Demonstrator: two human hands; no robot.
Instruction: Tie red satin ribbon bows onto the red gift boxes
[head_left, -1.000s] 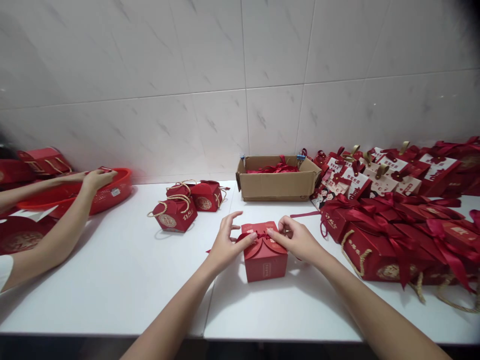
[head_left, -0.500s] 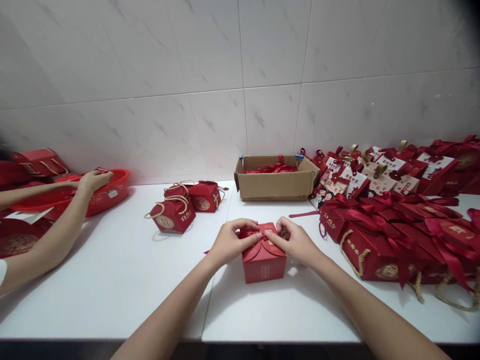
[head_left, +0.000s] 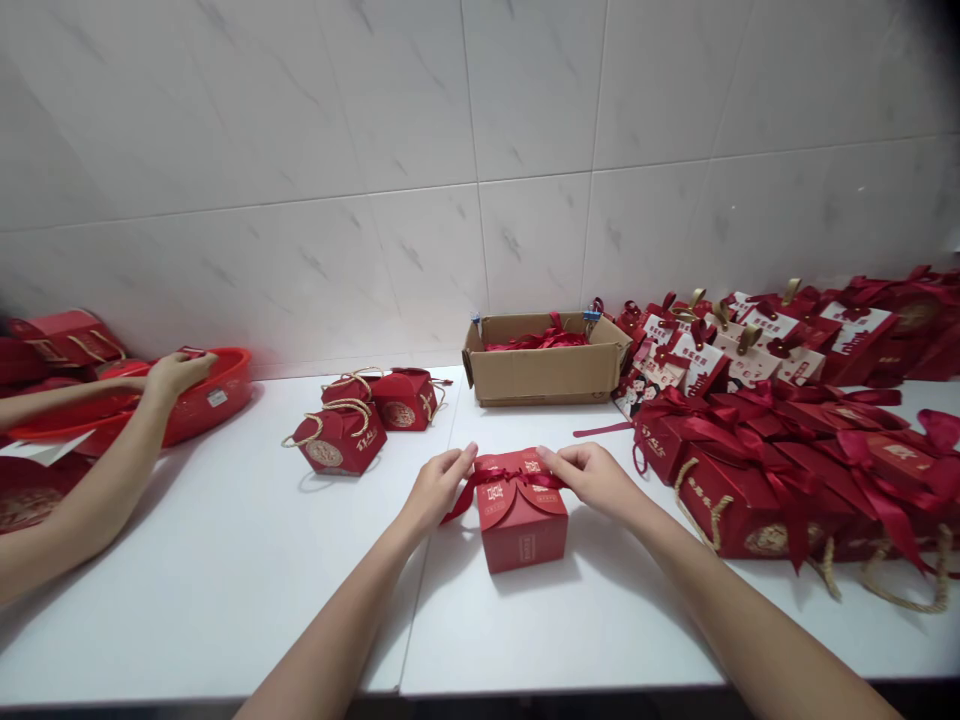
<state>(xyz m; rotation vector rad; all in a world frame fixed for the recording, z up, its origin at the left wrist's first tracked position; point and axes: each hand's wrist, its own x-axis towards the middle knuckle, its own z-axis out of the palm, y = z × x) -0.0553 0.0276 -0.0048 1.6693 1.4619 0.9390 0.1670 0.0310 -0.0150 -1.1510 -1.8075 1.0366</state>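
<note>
A red gift box [head_left: 523,535] with gold lettering stands upright on the white table, its curved flaps closed on top. Across the flaps runs a dark red ribbon [head_left: 514,476], crossed or knotted near the middle. At the box's left, my left hand [head_left: 439,485] is closed on one end of the ribbon, and a tail hangs below the fingers. On the other side my right hand [head_left: 592,478] pinches the opposite end close to the box's top right edge. The ribbon looks drawn out between both hands.
Behind the box stands a cardboard box [head_left: 547,375] of red ribbons. Several rope-handled red boxes [head_left: 345,437] sit left of centre. Ribboned boxes [head_left: 765,490] and small gift bags [head_left: 697,360] crowd the right. At far left, a co-worker's hand [head_left: 176,372] is over a red basket [head_left: 225,395].
My hands have moved apart from the middle of the box's top, my left hand outward to the left. The ribbon across the flaps now shows stretched between them.
</note>
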